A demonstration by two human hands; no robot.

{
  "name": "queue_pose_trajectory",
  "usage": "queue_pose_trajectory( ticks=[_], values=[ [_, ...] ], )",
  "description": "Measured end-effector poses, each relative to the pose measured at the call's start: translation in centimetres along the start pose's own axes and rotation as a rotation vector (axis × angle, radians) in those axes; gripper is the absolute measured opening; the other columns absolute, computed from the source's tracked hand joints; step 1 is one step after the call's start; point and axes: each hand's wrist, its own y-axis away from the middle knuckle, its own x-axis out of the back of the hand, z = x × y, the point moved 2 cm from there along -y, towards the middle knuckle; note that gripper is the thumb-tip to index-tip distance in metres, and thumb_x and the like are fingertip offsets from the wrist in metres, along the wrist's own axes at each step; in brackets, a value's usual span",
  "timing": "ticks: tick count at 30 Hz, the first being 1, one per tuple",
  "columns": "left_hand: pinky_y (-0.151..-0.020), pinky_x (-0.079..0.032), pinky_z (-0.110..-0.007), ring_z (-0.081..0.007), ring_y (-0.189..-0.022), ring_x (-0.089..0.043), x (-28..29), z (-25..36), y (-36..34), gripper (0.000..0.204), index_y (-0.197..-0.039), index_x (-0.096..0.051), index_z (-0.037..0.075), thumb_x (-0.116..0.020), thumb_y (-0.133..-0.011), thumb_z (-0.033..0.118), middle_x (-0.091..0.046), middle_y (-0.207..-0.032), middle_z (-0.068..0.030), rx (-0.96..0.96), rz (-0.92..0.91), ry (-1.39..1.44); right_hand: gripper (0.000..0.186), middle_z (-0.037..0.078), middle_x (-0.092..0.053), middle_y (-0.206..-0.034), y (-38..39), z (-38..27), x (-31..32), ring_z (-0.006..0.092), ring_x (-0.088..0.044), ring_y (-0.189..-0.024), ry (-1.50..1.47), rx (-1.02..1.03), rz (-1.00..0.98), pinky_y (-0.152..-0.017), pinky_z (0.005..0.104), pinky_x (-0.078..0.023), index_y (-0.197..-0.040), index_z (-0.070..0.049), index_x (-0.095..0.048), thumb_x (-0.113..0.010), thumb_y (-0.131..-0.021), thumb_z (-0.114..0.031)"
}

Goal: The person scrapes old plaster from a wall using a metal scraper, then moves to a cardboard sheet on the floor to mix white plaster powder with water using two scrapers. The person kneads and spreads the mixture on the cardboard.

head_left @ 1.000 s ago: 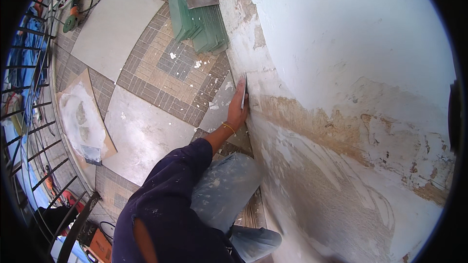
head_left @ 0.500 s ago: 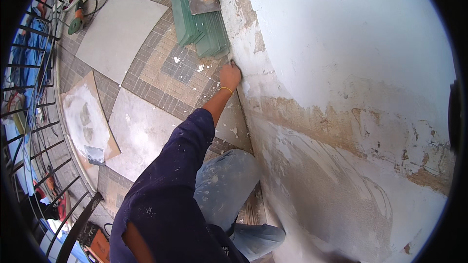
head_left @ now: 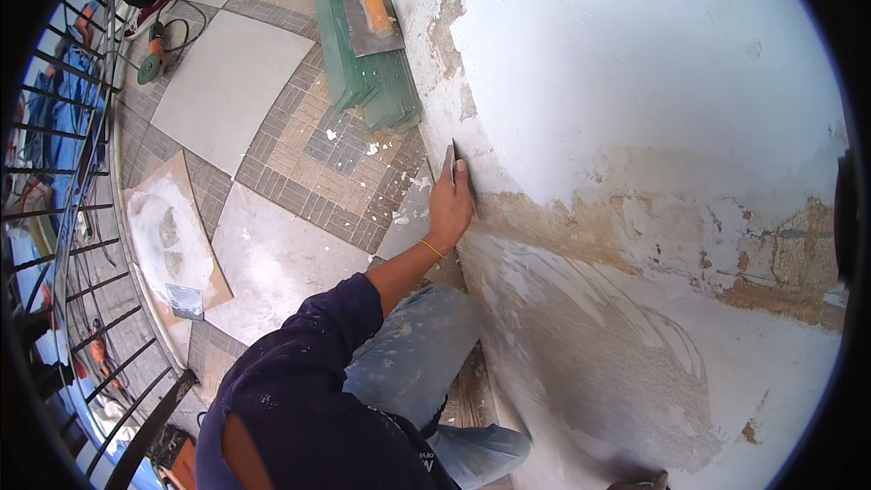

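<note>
My left hand (head_left: 451, 207) is up against the wall (head_left: 581, 82), just above where it meets the floor. It is closed on a thin dark blade (head_left: 455, 147), seen almost edge-on, whose tip sticks out past my fingers along the wall. The wall has smooth white patches above and rough brown, partly coated areas lower down. At the bottom edge of the picture, only a bit of my right hand (head_left: 655, 483) shows near the wall. Its grip is cut off from view.
A stack of green glass panes (head_left: 363, 82) leans along the wall, with an orange-handled trowel (head_left: 374, 14) on it. A plaster-smeared board (head_left: 172, 227) with a grey plate (head_left: 185, 300) lies left. Beyond are an angle grinder (head_left: 151, 59), a person's shoe (head_left: 151, 13) and a black railing (head_left: 68, 209).
My left hand has come back from near the glass panes, closer to me along the wall, and the blade now shows. Part of my right hand shows more clearly at the bottom edge.
</note>
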Motion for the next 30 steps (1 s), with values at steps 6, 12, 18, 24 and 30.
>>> queue_pose_trajectory(
  ticks=[6, 12, 18, 24, 30],
  values=[
    [-0.091, -0.048, -0.049, -0.0507, -0.108, -0.060, -0.8, -4.1, -6.4, 0.058, -0.138, -0.048, -0.006, -0.037, -0.105, 0.040, -0.063, -0.113, -0.0350, 0.379, -0.081, -0.179, 0.027, 0.004, -0.063, -0.074, -1.7, -0.8, -0.1, 0.0241, -0.056, -0.064, -0.027, -0.066, 0.012, -0.064, 0.0400, -0.040, -0.081, -0.007, -0.064, -0.058, -0.098, -0.027],
    [-0.100, -0.044, -0.039, -0.0378, -0.123, -0.058, 0.3, 1.0, 4.3, 0.057, -0.153, -0.033, 0.003, -0.033, -0.107, 0.038, -0.058, -0.127, -0.0339, 0.074, -0.237, 0.025, 0.023, 0.005, -0.064, -0.074, -1.1, 0.8, 0.9, 0.0247, -0.056, -0.062, -0.059, -0.064, 0.036, -0.064, 0.0401, -0.040, -0.083, -0.007, -0.068, -0.058, -0.097, -0.023],
    [-0.113, -0.032, -0.034, -0.0350, -0.140, -0.042, 0.7, 10.9, 0.5, 0.056, -0.155, -0.028, 0.003, -0.036, -0.108, 0.033, -0.042, -0.148, -0.0300, 0.063, -0.187, 0.136, 0.026, 0.004, -0.064, -0.074, -1.1, 2.7, 2.1, 0.0236, -0.056, -0.062, -0.066, -0.061, 0.018, -0.064, 0.0393, -0.040, -0.087, -0.006, -0.071, -0.058, -0.098, -0.026],
    [-0.119, -0.024, -0.035, -0.0352, -0.146, -0.031, 0.9, 13.5, 9.4, 0.059, -0.153, -0.022, -0.006, -0.036, -0.108, 0.030, -0.032, -0.155, -0.0284, -0.335, -0.189, 0.131, 0.024, 0.003, -0.063, -0.073, -0.5, 3.9, 2.9, 0.0225, -0.056, -0.061, -0.076, -0.062, 0.028, -0.064, 0.0386, -0.039, -0.090, -0.008, -0.072, -0.056, -0.098, -0.024],
    [-0.119, -0.024, -0.035, -0.0365, -0.146, -0.031, 1.8, 17.5, 5.6, 0.058, -0.153, -0.024, -0.004, -0.036, -0.108, 0.032, -0.032, -0.155, -0.0272, -0.146, -0.138, 0.229, 0.022, 0.009, -0.065, -0.082, 1.0, 6.1, 4.6, 0.0260, -0.059, -0.077, -0.131, -0.085, -0.075, -0.078, 0.0397, -0.043, -0.103, -0.003, -0.070, -0.053, -0.094, -0.013]
  ],
)
